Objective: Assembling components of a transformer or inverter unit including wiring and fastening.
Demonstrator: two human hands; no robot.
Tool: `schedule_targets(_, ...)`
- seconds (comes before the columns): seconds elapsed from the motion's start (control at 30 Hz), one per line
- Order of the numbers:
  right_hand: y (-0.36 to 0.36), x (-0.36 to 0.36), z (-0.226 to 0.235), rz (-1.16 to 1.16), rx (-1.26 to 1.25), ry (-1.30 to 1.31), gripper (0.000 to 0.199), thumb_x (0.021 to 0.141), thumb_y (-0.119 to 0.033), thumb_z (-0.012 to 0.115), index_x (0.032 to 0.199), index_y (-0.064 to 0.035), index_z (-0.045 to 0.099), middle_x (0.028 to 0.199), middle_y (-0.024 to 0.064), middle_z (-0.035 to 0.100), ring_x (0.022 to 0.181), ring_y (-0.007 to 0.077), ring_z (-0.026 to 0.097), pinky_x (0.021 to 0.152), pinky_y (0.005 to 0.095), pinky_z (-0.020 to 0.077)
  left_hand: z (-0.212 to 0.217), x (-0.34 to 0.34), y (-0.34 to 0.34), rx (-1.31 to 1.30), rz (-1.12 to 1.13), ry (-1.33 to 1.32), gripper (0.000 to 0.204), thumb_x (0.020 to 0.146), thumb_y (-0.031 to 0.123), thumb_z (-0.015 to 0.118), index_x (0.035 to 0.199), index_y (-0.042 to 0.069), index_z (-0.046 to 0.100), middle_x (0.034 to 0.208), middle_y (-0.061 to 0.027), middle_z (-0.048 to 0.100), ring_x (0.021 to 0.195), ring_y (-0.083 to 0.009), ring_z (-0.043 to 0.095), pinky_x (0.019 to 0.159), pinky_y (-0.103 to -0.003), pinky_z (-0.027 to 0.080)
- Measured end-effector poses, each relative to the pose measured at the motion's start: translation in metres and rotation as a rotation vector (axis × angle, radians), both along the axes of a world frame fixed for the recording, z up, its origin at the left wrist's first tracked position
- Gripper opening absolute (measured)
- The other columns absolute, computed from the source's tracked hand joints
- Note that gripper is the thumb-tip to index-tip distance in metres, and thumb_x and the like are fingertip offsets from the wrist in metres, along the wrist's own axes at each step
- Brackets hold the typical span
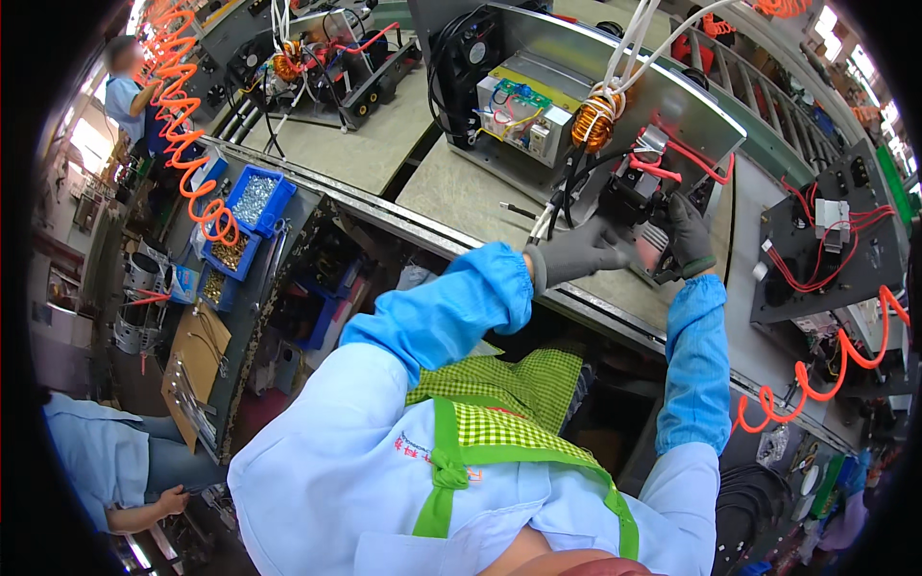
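An open metal chassis (615,67) with a fan, a circuit board, an orange copper coil (594,117) and red wires (687,154) stands on the bench before me. Both my hands wear grey gloves. My left hand (581,252) reaches to the chassis's near corner and grips a small black part (629,197) there. My right hand (690,235) closes on the same corner from the right, next to a pinkish block (655,252). Blue sleeves cover both forearms. What sits between the fingers is partly hidden.
A second open chassis (327,58) stands at the back left and a black wired one (826,240) at the right. Blue bins of screws (254,200) and orange coiled hoses (182,134) lie at the left. Other people work at the far left and lower left.
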State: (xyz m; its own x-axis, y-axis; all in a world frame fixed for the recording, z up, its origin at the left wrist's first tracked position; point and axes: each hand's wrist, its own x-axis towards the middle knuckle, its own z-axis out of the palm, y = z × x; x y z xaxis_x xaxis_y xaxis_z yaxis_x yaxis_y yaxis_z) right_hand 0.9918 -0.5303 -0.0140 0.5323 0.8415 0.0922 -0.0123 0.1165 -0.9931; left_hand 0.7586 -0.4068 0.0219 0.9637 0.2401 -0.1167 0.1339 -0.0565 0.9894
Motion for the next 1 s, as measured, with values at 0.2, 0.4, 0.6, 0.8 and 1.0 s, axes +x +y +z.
schedule_targets(0.2,0.004,0.005,-0.011,-0.088,-0.04,-0.041,0.042,0.092,-0.034,0.054,0.117,0.0002,0.055,0.102,0.0047,0.062,0.085,0.0119,0.058,0.078,0.0268,0.0483,-0.076,0.043,-0.014,0.426,0.276,-0.68,0.029,0.089,0.005,0.049,0.118,0.0,0.047,0.103,-0.0102,0.056,0.089,-0.0199,0.059,0.076,-0.03,0.052)
schedule_targets(0.4,-0.002,-0.002,-0.005,-0.064,0.011,0.028,0.042,0.091,-0.039,0.053,0.111,-0.0021,0.056,0.097,0.0031,0.059,0.085,0.0124,0.057,0.079,0.0295,0.0493,-0.025,0.061,-0.021,-0.609,0.212,-0.384,0.031,0.091,0.002,0.041,0.122,-0.004,0.043,0.109,-0.0158,0.054,0.096,-0.0235,0.06,0.084,-0.031,0.053)
schedule_targets(0.6,0.002,0.003,-0.007,-0.073,0.011,0.011,0.044,0.091,-0.038,0.053,0.117,-0.0019,0.054,0.099,0.0048,0.06,0.087,0.0132,0.057,0.08,0.0298,0.0497,-0.025,0.073,-0.013,-0.413,0.247,-0.42,0.026,0.093,0.006,0.043,0.118,0.001,0.047,0.099,-0.0111,0.058,0.081,-0.0172,0.062,0.071,-0.027,0.053)
schedule_targets(0.8,0.001,-0.004,0.0,0.002,0.041,0.116,0.04,0.091,-0.035,0.055,0.114,-0.0024,0.058,0.1,0.0045,0.062,0.084,0.0104,0.057,0.076,0.0246,0.0489,-0.015,0.079,-0.012,-0.262,0.307,-0.324,0.018,0.093,0.01,0.048,0.107,0.001,0.055,0.085,-0.0073,0.062,0.07,-0.0124,0.061,0.06,-0.025,0.051)
schedule_targets(1.0,0.002,-0.008,0.003,-0.048,0.06,0.076,0.04,0.091,-0.035,0.055,0.114,-0.003,0.058,0.099,0.0045,0.063,0.083,0.0115,0.059,0.076,0.0255,0.0501,-0.025,0.106,-0.024,-0.385,0.495,-0.452,0.02,0.089,0.009,0.054,0.107,0.001,0.058,0.085,-0.0071,0.063,0.065,-0.0109,0.059,0.057,-0.025,0.05)
